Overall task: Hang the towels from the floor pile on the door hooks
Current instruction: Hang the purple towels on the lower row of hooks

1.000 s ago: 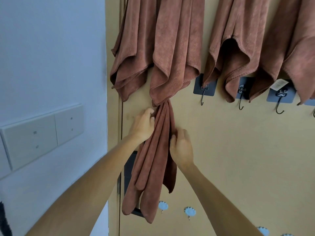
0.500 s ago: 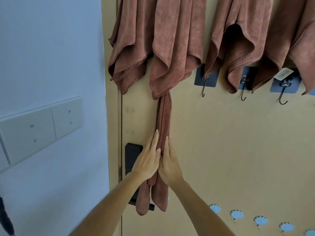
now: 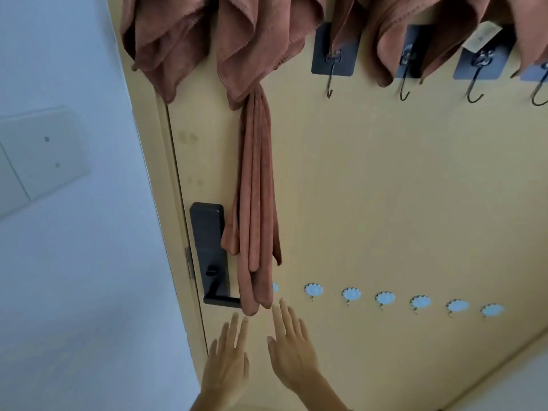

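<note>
The left hand [image 3: 226,358] and the right hand [image 3: 292,355] are both low down near the bottom edge of the door [image 3: 385,203]. The fingers [image 3: 237,327] of the left hand are straight and spread a little, and they hold nothing. The right hand's fingers [image 3: 281,318] are straight too, and they also hold nothing. Both hands are flat and point up at the door.

The long brown towel [image 3: 256,188] hangs just above the fingertips, apart from them, with a small gap between. Its bottom end sits right beside the black door handle [image 3: 212,253], close to the door's left edge. Its top is tucked under the bunched towels [image 3: 213,40] along the top edge of the door, so the hook holding it cannot be seen.

What could go wrong? The towel could slip off and fall back down, because it looks hung by a thin bit at the top (nobody can see how well it is caught). A bump from a hand moving away could pull it loose. It also hangs over part of the handle, so it might get caught when the door is used.

Some bare metal hooks [image 3: 329,84] stick out further right along the top, and a row of small white hooks [image 3: 385,298] runs lower down.
</note>
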Motion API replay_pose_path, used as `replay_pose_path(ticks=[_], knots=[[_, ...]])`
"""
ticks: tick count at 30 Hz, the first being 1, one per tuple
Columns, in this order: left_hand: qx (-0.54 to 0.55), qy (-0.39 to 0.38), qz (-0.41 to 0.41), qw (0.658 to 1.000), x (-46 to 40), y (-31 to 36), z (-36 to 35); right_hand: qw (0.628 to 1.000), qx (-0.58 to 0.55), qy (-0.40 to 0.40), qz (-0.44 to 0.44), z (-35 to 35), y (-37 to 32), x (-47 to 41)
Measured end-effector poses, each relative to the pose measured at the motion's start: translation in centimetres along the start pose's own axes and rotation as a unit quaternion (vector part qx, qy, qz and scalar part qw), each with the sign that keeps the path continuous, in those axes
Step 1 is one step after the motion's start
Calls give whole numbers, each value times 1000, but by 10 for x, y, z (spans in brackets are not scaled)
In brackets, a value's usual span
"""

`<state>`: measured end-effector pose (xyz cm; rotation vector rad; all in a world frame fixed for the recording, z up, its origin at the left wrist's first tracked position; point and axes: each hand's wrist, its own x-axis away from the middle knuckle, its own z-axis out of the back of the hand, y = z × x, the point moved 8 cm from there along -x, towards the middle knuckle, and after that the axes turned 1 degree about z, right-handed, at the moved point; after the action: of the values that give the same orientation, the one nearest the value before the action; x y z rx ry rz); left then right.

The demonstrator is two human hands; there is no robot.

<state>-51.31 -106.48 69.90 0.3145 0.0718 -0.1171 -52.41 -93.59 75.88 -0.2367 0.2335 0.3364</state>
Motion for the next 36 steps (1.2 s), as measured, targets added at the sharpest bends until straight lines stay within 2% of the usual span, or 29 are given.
replay_pose_path(ticks=[5,7,12,15,17,20,26,31,36], knots=[[-83,-76,-35,993,35,49,-50,994,45,-51,-79,-18,49,92],[-102,-89,-77,988,44,87,-61,989,60,-63,-117,-14,73,132],[-115,-127,-186,968,78,224,-85,963,68,-53,-256,27,151,250],[-107,-186,-254,943,130,325,-105,937,60,-46,-342,61,199,346],[-99,-240,-293,920,178,392,-127,916,57,-46,-395,85,228,420],[-100,-277,-357,887,254,482,-159,874,63,-28,-482,118,263,535],[-123,-306,-495,804,401,619,-201,760,82,-16,-644,165,290,745],[-149,-326,-555,751,473,692,-230,692,58,-13,-720,167,294,851],[-168,-342,-580,720,506,749,-269,665,46,-24,-745,157,318,907]])
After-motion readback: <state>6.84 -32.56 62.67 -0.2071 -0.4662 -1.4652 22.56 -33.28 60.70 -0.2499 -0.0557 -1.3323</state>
